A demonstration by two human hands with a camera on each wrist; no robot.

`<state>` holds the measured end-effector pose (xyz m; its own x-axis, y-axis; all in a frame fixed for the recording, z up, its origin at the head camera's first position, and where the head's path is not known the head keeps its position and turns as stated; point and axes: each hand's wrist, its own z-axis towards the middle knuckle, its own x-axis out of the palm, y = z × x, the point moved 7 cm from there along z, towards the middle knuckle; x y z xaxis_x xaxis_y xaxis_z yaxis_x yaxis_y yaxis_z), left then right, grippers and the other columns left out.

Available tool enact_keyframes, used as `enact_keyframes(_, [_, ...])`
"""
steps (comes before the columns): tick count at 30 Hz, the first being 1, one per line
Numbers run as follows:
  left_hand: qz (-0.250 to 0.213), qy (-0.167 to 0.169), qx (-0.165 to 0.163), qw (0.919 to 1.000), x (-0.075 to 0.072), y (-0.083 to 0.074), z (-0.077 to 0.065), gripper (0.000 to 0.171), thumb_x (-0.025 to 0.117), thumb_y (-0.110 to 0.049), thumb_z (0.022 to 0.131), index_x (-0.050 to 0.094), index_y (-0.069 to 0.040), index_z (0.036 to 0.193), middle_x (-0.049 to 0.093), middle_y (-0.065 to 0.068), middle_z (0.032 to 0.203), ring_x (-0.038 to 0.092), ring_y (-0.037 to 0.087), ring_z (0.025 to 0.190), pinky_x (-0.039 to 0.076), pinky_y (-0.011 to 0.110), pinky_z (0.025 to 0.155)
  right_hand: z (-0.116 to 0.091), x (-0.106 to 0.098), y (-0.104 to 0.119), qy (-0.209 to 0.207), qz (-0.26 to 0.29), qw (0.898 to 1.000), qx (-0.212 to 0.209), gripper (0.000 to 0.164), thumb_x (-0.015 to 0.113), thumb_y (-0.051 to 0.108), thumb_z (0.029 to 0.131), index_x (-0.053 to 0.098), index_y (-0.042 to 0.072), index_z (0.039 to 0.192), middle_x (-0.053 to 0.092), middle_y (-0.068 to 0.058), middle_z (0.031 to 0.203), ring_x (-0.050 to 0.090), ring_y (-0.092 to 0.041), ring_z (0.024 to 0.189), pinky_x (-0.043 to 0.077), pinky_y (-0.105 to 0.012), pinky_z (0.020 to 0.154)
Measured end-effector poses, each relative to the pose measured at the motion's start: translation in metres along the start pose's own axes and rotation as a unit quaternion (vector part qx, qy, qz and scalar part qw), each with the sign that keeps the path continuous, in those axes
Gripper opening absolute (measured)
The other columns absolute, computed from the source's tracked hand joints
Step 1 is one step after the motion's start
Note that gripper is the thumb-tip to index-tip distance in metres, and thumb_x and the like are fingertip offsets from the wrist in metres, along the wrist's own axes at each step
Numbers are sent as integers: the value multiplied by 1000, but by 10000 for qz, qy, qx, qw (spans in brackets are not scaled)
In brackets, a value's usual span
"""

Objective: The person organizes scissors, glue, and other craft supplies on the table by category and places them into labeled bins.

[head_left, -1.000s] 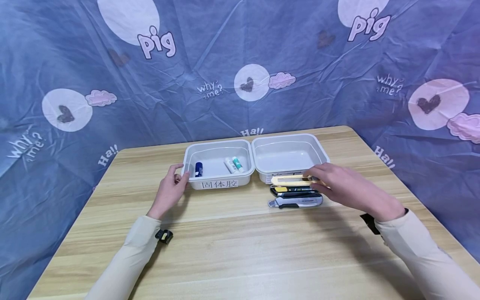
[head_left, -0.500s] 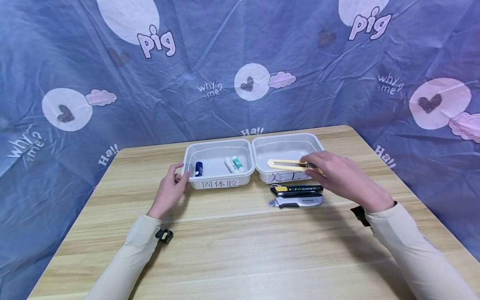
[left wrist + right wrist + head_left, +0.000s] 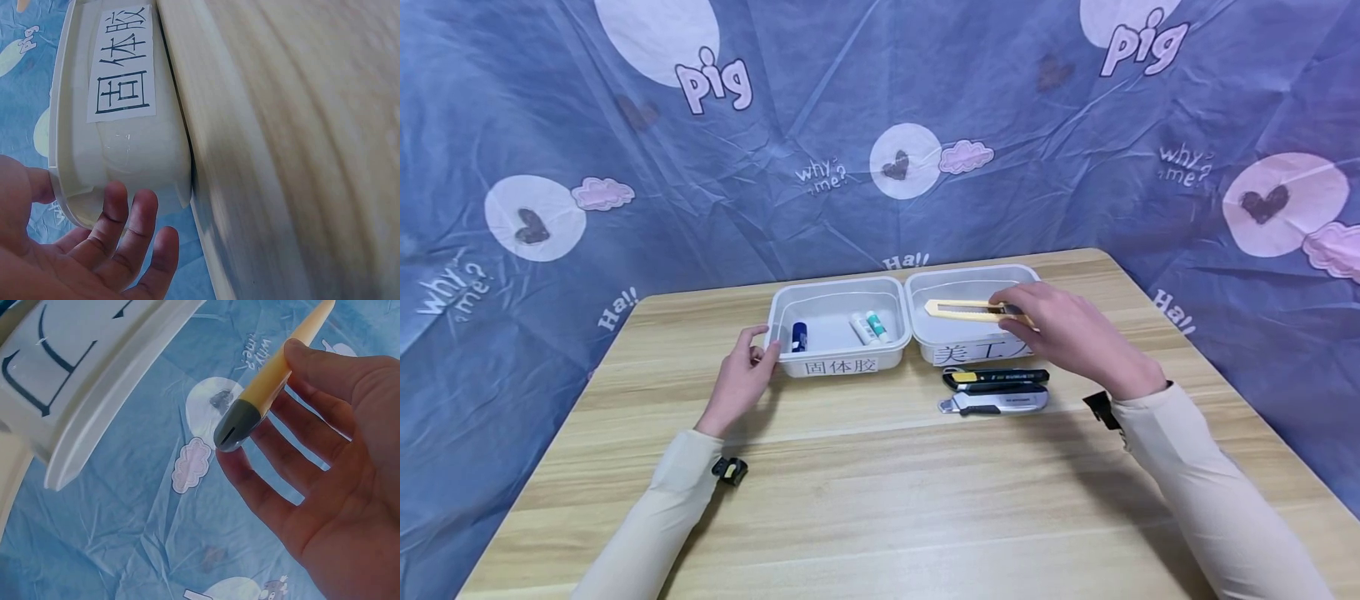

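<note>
My right hand (image 3: 1063, 333) pinches a yellow utility knife (image 3: 964, 310) with a dark end cap, between thumb and fingers. The knife lies level above the right white bin (image 3: 936, 342), apart from its floor. In the right wrist view the same knife (image 3: 269, 378) is seen from its capped end. At the left end of the other white bin (image 3: 790, 364), my left hand (image 3: 741, 379) holds the rim and corner; in the left wrist view its fingers (image 3: 142, 215) curl beside the wall. Inside that bin lie a dark blue glue stick (image 3: 800, 337), a white one (image 3: 863, 328) and a green-and-white one (image 3: 877, 326).
A black-and-yellow utility knife (image 3: 996, 379) and a grey one (image 3: 996, 403) lie on the wooden table (image 3: 865, 500) before the right bin. Both bins carry paper labels with Chinese characters and stand side by side. A blue printed cloth (image 3: 820, 100) hangs behind.
My right hand has lifted the yellow utility knife from beside the other knives and carried it up and away from me, over the right bin. The left hand stays at its bin.
</note>
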<state>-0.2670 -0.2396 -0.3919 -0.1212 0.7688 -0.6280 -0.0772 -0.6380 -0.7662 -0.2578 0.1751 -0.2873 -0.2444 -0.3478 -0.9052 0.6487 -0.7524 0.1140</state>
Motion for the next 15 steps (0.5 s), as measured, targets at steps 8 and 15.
enact_keyframes(8, [-63,21,-23,10000,1,1,1,51,51,-32,108,42,-5,150,67,20,90,58,17,72,47,31,68,14,1,-3,-92,218,9997,65,29,76,10,92,69,10,120,73,-8,112,69,-24,96,55,-49,75])
enact_keyframes(15, [-79,14,-31,10000,0,1,1,51,51,-32,108,42,-5,150,67,22,91,58,17,72,47,31,68,29,4,-10,-30,446,9986,266,29,73,9,95,68,8,124,73,-11,115,70,-29,101,55,-52,83])
